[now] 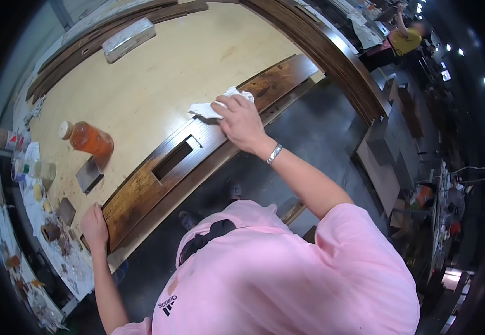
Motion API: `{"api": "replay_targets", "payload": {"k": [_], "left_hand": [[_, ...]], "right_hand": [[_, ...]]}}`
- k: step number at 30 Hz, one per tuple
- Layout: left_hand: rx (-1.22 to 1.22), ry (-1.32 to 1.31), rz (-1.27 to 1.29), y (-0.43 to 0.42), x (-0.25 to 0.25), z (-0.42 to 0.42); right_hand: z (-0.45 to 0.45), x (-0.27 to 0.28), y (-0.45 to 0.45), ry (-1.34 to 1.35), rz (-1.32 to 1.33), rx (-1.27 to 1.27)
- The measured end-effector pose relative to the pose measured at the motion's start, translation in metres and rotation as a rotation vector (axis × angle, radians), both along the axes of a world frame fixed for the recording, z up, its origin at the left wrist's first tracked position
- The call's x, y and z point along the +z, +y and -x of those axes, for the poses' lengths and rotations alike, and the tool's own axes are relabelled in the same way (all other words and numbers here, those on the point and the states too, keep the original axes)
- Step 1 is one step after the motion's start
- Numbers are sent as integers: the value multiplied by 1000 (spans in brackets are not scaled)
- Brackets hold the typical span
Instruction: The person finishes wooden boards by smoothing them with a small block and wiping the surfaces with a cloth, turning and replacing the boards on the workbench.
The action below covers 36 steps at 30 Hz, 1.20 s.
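A long brown wooden board (128, 207) with a rectangular cut-out lies along the near edge of the worktable, its surface glossy in places. At the board's left end, my left hand (94, 226) is closed on the edge; its fingertips are partly hidden. My right hand (241, 121) presses a crumpled white cloth (204, 110) onto the board's top, beyond the cut-out. The cloth is partly covered by the fingers, and it could be paper.
On the pale tabletop (181, 72) stand a bottle of amber liquid (91, 139), a dark block (90, 175) and a wrapped block (129, 40). Dark wooden strips (100, 47) lie along the far side. Long brown beams (332, 53) stand at right. Another person (404, 42) works far off.
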<state>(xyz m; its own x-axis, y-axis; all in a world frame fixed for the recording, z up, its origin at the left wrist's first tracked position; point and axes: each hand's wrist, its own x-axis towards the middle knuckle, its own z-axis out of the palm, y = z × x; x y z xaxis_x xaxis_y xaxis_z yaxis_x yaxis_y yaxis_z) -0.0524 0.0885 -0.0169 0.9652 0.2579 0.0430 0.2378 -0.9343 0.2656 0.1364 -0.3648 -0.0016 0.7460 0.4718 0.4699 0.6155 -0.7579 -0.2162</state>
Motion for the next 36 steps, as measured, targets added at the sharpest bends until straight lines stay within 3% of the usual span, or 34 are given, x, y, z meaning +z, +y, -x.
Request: {"api": "replay_targets", "payload": {"k": [3,7,9,10,11,12,13,15,17,19,21,22,23,24,25,26,27,29,33,36], "left_hand": [[-11,-37,3,-1,0,0],[-27,-2,-1,6,-2,1],[-6,0,-4,3,-2,-1],[9,24,8,1,1,-1],[8,18,5,1,0,0],[2,16,-1,4,-1,2],[-1,4,-6,4,-1,0],[18,32,5,4,6,-4],[47,50,25,-3,3,1],[54,41,26,3,1,1],[59,67,-9,7,0,1],[66,83,-29,8,1,0],[77,101,-48,8,-1,2],[77,90,-32,10,-4,4],[73,82,-19,15,-7,6],[66,73,-7,16,-7,5],[59,77,-29,14,-5,4],[49,88,-68,9,-1,4],[47,85,-60,15,-3,5],[71,93,-50,12,-4,5]], "right_hand": [[-31,-28,-70,-204,52,-213],[-56,-5,-140,91,-31,-709],[-60,-1,-119,-34,-105,-480],[-41,28,-78,2,-82,-358],[-29,14,-48,160,-358,-336],[-18,17,-24,278,-288,-175],[-13,4,-13,159,-148,18],[-18,3,-36,-36,70,52],[-54,-8,-104,-43,99,-225],[-88,-2,-179,332,-224,-574],[-110,-8,-226,-67,144,-671],[-122,-8,-221,-138,116,-544],[-105,29,-169,111,-201,-613],[-99,25,-138,67,-215,-349],[-86,17,-110,-94,-70,-41],[-72,4,-85,40,12,113],[-62,-4,-70,115,-35,107],[-81,-10,-90,-21,-13,85],[-122,3,-147,55,-52,-140],[-101,-2,-97,88,40,32]]}}
